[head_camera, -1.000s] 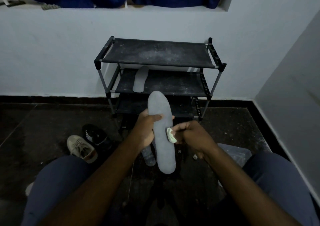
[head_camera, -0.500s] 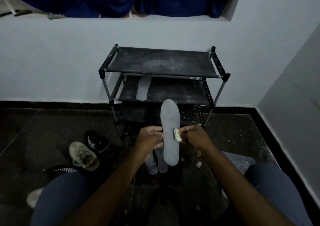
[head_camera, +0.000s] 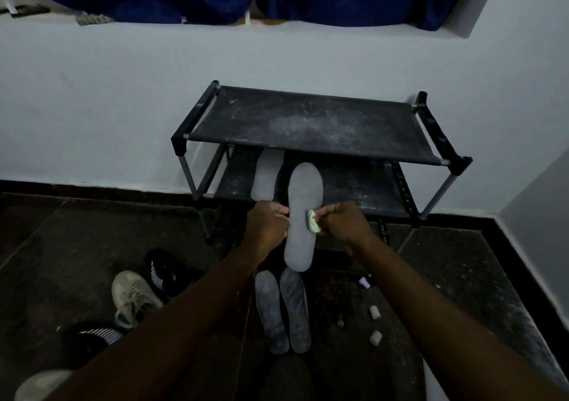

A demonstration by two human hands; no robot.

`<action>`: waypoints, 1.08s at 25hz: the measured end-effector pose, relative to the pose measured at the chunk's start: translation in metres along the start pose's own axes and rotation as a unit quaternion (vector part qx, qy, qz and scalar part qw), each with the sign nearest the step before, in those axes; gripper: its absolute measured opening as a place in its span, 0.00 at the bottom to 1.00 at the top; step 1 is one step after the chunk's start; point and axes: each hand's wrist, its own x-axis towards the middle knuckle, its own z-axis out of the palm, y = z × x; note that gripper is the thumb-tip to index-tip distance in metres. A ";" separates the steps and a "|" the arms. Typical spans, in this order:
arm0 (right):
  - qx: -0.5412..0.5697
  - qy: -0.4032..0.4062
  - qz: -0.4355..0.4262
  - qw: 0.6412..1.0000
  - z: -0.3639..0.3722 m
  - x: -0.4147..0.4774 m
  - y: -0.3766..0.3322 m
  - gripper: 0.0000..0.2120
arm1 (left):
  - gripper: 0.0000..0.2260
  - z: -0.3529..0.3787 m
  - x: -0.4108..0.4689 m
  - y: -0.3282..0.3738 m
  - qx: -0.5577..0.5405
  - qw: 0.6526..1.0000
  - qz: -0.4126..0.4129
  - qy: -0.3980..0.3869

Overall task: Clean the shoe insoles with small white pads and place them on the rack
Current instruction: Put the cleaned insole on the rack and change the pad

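Four grey insoles: held insole (head_camera: 303, 216), far insole (head_camera: 266, 175) on the one rack (head_camera: 308, 123), two floor insoles (head_camera: 271, 311) near. Three shoes (head_camera: 135, 296) at near left. Three white pads: pinched pad (head_camera: 313, 221), two floor pads (head_camera: 374, 312) at right.

home rm: shoe rack (head_camera: 311, 123), sneakers (head_camera: 132, 297) on floor.

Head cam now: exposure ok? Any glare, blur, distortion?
Head view: dim, underexposed; floor near black, floor insoles barely separate from it; held insole and white pad readable, no glare, slightly soft; wide-angle skews the rack.
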 end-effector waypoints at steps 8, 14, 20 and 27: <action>-0.021 0.040 -0.005 0.999 0.024 0.107 -0.006 0.05 | 0.08 0.003 0.092 0.017 0.133 0.986 0.086 0.046; -0.070 0.041 -0.021 0.997 0.031 0.159 0.000 0.06 | 0.08 0.010 0.128 0.016 0.173 0.978 0.108 0.041; -0.100 0.045 -0.039 0.993 0.035 0.189 0.005 0.08 | 0.08 0.015 0.147 0.009 0.194 0.968 0.152 0.045; -0.161 0.062 -0.063 0.983 0.043 0.205 0.006 0.13 | 0.08 0.021 0.158 0.007 0.219 0.954 0.193 0.075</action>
